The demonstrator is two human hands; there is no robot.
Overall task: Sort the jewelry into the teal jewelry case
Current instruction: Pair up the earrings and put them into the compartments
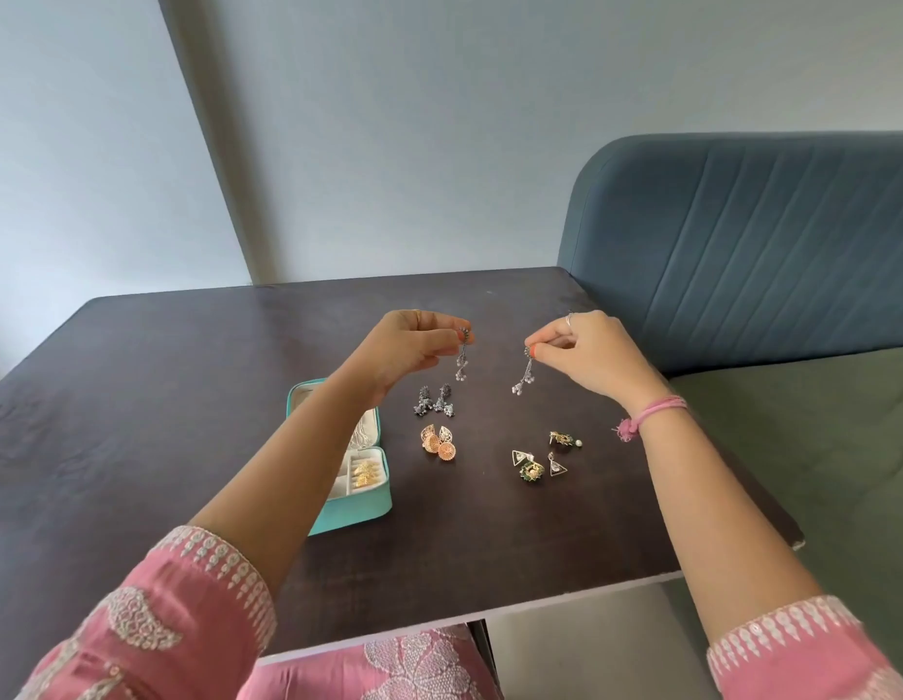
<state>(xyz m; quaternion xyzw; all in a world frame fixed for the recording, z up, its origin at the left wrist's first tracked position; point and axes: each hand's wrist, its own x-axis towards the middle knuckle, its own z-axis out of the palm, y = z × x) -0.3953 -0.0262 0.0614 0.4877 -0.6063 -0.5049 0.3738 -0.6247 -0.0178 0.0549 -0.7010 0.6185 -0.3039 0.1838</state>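
Dangling above the table (186, 396), two silver earrings are hanging, one pinched by the left hand (409, 346), its twin (522, 378) by the right hand (585, 353); the case (358, 507) is lying open, seemingly holding gold pieces, on the table.

Dark wood surface (161, 421). On it: open teal case (361, 510) at left-centre; dark grey earring pair (435, 401) just right of case; rose-gold pair (437, 443) nearer; triangle earrings (521, 457) & green-gold earrings (532, 470) mixed at right.
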